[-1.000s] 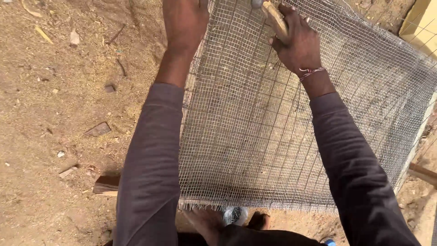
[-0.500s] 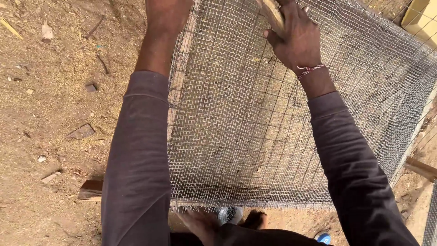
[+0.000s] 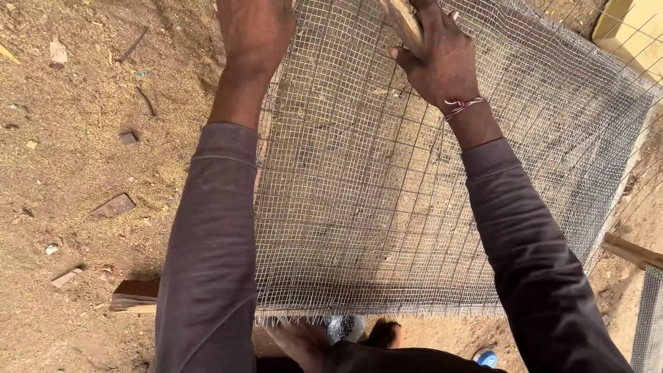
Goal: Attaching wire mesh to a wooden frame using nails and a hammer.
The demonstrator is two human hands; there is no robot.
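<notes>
The wire mesh panel (image 3: pixel 387 207) is laid flat over sandy ground (image 3: pixel 76 138). Its left edge is pressed by the left hand (image 3: pixel 254 31), grip unclear; a wooden handle (image 3: pixel 404 21) is clasped by the right hand (image 3: pixel 442 62).

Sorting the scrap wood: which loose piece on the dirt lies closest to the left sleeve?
The dark wooden block poking out beside the left sleeve at the mesh frame's near corner; other scraps lie farther left.

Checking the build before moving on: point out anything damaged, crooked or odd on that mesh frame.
The wire mesh has a ragged near edge, with cut wire ends poking past the wooden rail. Wood scraps litter the dirt on the left. The right hand grips a wooden handle; the left hand rests at the mesh's left edge.
</notes>
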